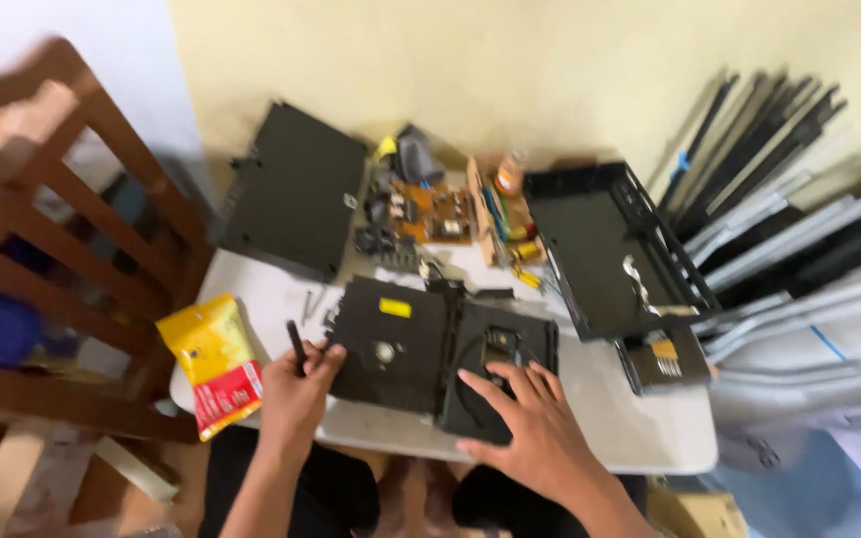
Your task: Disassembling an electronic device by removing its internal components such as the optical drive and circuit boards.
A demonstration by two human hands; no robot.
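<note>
Right hand (530,423), lower centre of frame, lies flat and open-fingered on the black drive unit (445,357), pinning it near the table (640,428) front edge. Left hand (296,394) closes around a thin dark tool (296,344), probably a screwdriver; blur hides its tip. Risk: the tool slips off a screw and gouges the unit, or loose screws (311,299) roll off toward the yellow packet (213,361).
</note>
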